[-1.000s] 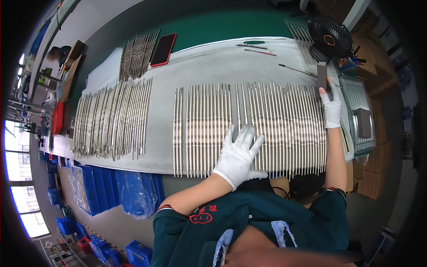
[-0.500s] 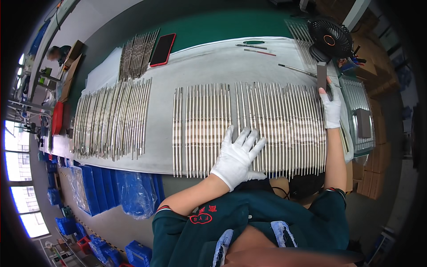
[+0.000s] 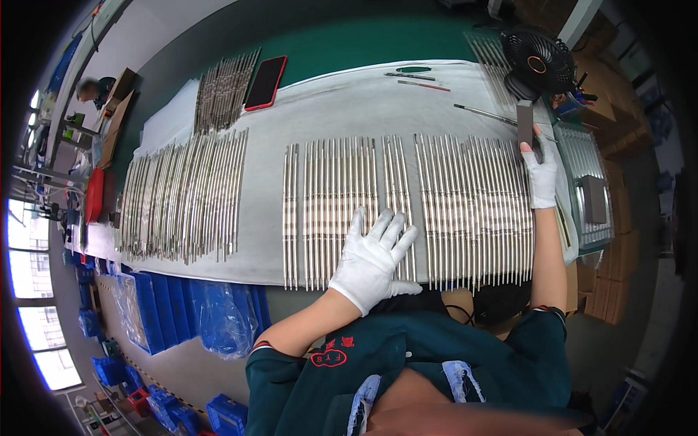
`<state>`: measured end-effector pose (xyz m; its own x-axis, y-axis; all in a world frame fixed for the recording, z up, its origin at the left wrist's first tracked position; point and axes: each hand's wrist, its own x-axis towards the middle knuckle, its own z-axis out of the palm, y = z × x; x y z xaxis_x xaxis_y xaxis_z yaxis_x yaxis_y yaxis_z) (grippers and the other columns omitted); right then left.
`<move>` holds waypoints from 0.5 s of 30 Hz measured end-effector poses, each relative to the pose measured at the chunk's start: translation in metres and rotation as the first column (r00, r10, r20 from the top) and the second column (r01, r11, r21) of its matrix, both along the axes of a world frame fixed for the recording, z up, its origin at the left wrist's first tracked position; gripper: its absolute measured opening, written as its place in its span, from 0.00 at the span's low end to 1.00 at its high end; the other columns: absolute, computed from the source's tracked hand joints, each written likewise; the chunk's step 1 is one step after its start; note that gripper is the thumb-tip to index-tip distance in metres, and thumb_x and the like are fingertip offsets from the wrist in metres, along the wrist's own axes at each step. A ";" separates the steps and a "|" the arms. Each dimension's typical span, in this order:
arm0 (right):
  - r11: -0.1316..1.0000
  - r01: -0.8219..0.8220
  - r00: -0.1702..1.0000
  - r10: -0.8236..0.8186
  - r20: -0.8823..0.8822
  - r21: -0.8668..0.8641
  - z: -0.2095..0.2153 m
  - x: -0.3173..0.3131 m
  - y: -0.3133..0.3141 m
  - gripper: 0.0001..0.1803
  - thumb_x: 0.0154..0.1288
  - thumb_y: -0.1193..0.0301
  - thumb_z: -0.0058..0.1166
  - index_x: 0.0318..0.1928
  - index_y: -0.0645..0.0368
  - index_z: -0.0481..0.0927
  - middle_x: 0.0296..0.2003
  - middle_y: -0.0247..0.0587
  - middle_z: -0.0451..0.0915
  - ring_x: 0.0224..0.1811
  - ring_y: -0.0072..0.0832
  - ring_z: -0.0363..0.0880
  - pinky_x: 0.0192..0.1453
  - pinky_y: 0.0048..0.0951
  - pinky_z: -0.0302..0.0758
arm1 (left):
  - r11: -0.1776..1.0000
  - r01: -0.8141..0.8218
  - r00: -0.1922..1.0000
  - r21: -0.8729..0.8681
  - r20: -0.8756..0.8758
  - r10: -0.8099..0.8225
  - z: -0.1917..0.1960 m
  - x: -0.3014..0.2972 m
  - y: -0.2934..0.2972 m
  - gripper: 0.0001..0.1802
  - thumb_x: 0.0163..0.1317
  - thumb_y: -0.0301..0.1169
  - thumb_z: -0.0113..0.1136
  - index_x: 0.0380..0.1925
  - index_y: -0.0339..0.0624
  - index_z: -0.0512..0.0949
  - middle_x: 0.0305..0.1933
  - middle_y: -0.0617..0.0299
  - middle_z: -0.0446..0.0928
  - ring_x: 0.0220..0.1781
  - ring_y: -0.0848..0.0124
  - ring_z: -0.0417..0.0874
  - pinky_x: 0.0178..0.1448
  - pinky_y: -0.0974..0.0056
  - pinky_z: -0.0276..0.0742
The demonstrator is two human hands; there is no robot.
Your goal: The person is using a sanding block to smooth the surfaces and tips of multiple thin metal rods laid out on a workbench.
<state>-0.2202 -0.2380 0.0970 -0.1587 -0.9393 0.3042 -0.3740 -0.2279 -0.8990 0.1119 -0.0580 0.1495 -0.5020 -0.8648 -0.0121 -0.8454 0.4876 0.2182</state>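
- Now resting flat, fingers spread, on slim silver metal rods [image 3: 334, 211] laid side by side on a white cloth [image 3: 342, 102]: left hand [image 3: 371, 261], in a white glove, clamped on nothing.
- Closed around a small dark grey rectangular block [image 3: 525, 122], at the far end of the rod row's right edge: right hand [image 3: 542, 174], also gloved.
- Lined up in tidy ranks between both hands, with one narrow gap beyond the left fingertips; seemingly well along.
- Looser and fanned, well to the left of the left hand: a second batch of rods [image 3: 182, 192], probably yet to be straightened.
- Beyond the right hand: a black desk fan [image 3: 536, 62].
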 end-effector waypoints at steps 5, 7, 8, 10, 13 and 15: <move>1.000 -0.010 1.000 0.010 -0.003 -0.010 -0.001 -0.001 0.000 0.29 0.65 0.70 0.60 0.66 0.57 0.69 0.58 0.41 0.75 0.57 0.26 0.75 0.62 0.26 0.70 | 1.000 -0.019 0.999 -0.012 -0.042 0.019 -0.002 -0.013 -0.006 0.54 0.44 0.68 0.60 0.66 0.42 0.64 0.66 0.48 0.65 0.71 0.52 0.62 0.71 0.34 0.45; 1.000 -0.013 1.000 0.013 -0.017 -0.011 0.001 0.001 0.000 0.30 0.65 0.70 0.60 0.66 0.57 0.69 0.58 0.41 0.75 0.57 0.26 0.74 0.62 0.26 0.70 | 0.998 0.050 0.993 -0.045 -0.103 -0.054 -0.008 -0.022 -0.009 0.54 0.44 0.68 0.59 0.65 0.42 0.64 0.67 0.48 0.65 0.71 0.52 0.62 0.72 0.34 0.45; 1.000 -0.011 1.000 0.011 -0.020 -0.013 0.000 -0.001 -0.001 0.30 0.65 0.70 0.60 0.66 0.57 0.69 0.58 0.41 0.75 0.57 0.26 0.74 0.62 0.26 0.70 | 0.998 0.052 0.993 -0.047 -0.106 -0.057 -0.008 -0.026 -0.010 0.54 0.44 0.68 0.59 0.65 0.42 0.64 0.67 0.48 0.65 0.71 0.52 0.62 0.72 0.34 0.45; 1.000 -0.014 1.000 0.014 0.010 -0.010 -0.005 -0.004 -0.003 0.30 0.65 0.70 0.61 0.66 0.58 0.69 0.58 0.42 0.75 0.57 0.26 0.74 0.62 0.26 0.69 | 0.996 0.093 0.993 -0.018 -0.074 -0.094 -0.009 -0.031 -0.011 0.54 0.45 0.68 0.59 0.66 0.42 0.64 0.66 0.48 0.66 0.71 0.53 0.62 0.72 0.35 0.45; 1.000 -0.007 1.000 0.006 0.017 0.012 0.003 0.003 0.001 0.30 0.64 0.70 0.61 0.66 0.58 0.69 0.58 0.42 0.75 0.57 0.26 0.74 0.63 0.26 0.68 | 0.996 0.087 0.994 -0.002 -0.063 -0.087 -0.006 -0.028 -0.012 0.54 0.45 0.67 0.60 0.66 0.42 0.64 0.66 0.49 0.66 0.71 0.53 0.62 0.72 0.35 0.45; 1.000 0.000 1.000 -0.001 0.008 0.019 0.003 0.002 0.002 0.30 0.64 0.70 0.61 0.66 0.59 0.69 0.58 0.42 0.75 0.57 0.27 0.74 0.62 0.26 0.69 | 0.996 0.083 0.994 -0.018 -0.067 -0.084 -0.006 -0.027 -0.012 0.54 0.44 0.67 0.60 0.65 0.42 0.64 0.66 0.50 0.67 0.71 0.53 0.63 0.72 0.35 0.46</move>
<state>-0.2178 -0.2358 0.1003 -0.1615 -0.9448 0.2852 -0.3671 -0.2107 -0.9060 0.0853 -0.0698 0.1437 -0.5718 -0.8195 0.0369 -0.7849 0.5596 0.2659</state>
